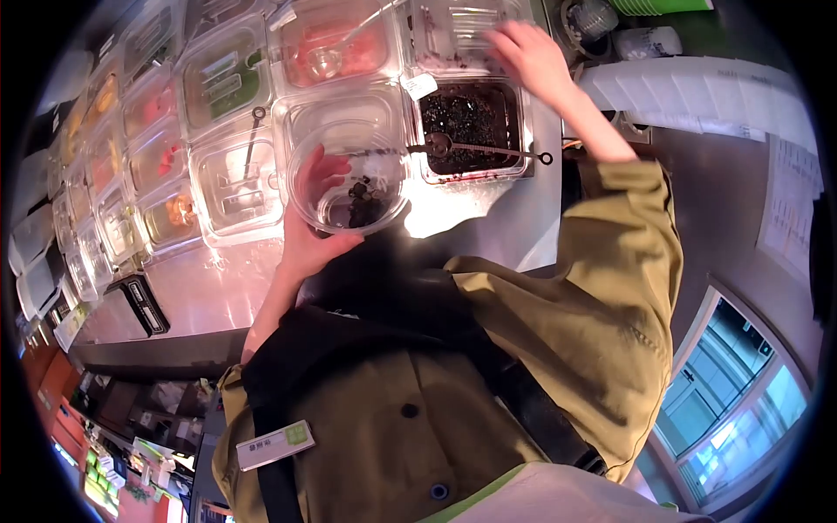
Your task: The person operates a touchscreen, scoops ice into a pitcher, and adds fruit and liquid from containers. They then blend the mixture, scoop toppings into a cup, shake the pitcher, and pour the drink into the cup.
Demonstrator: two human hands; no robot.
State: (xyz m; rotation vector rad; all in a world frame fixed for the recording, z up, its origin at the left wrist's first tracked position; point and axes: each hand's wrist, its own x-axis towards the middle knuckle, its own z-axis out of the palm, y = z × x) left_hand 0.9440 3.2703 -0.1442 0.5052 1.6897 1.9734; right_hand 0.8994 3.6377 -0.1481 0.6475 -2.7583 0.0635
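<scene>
A clear round bowl (pixel 353 187) with some dark pieces (pixel 366 202) at its bottom is held in my left hand (pixel 318 213), the thumb at its near rim and the fingers behind its wall. My right hand (pixel 529 59) reaches to a clear lid (pixel 458 33) at the top; whether its fingers grip the lid cannot be made out. Below that hand, an uncovered container (pixel 471 122) holds dark, glossy contents. A spoon (pixel 497 151) with a long perforated handle lies across it, its handle end past the right rim.
Rows of lidded clear containers (pixel 222 87) with red, green and orange food fill the left. A ladle (pixel 324 61) rests by the red food. A black device (pixel 144 305) sits at the counter's front edge (pixel 200 292). White stacked cups (pixel 689 91) lie at the upper right.
</scene>
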